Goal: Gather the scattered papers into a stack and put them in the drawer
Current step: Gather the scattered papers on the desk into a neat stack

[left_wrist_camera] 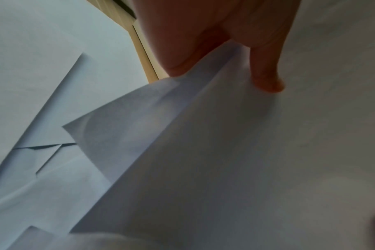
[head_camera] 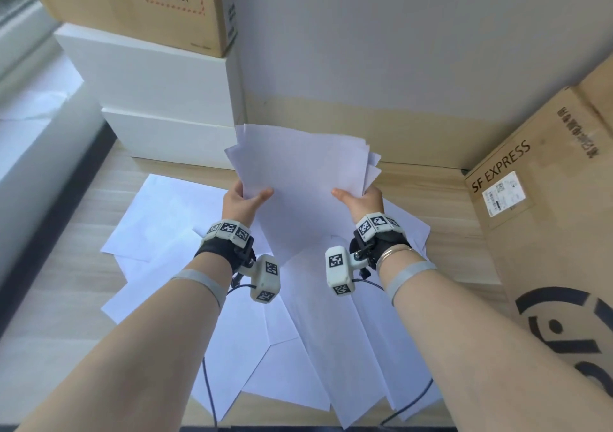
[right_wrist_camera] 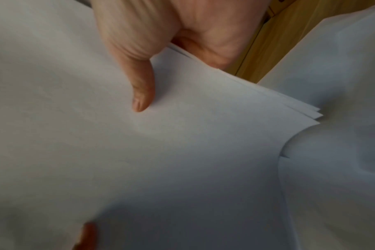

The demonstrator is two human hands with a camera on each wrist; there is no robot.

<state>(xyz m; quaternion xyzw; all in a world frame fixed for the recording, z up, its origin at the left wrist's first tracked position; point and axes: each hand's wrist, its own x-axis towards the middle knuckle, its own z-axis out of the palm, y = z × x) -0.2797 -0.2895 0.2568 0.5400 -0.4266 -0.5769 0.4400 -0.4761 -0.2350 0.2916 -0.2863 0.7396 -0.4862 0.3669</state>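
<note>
Left hand: the left hand (head_camera: 243, 201) grips the left edge of a bundle of papers (head_camera: 298, 179), thumb on top, fingers hidden beneath.
Right hand: the right hand (head_camera: 360, 199) grips the bundle's right edge in the same way, thumb over the top sheet.
Held papers: white blank sheets, lifted above the surface (head_camera: 66, 285), fanned unevenly at their far corners.
Loose sheets: more white loose sheets (head_camera: 298, 348) lie overlapping on the light wood surface, under and nearer than the hands.
Writing, far left: a cardboard box (head_camera: 132, 0) reads "UN 3481" inside a red dashed frame; it sits on stacked white boxes (head_camera: 149, 83).
Writing, right: a larger carton (head_camera: 547, 232) reads "SF EXPRESS", with a white shipping label and dark printed characters too small to read.
Left wrist view: shows the left thumb (left_wrist_camera: 265, 71) pressed on the top sheet, and folded-looking sheet edges below; the head view does not show these.
Right wrist view: shows the right thumb (right_wrist_camera: 141, 84) on the paper and several sheet edges stepped at the near corner.
Drawer: cannot tell where it is.
</note>
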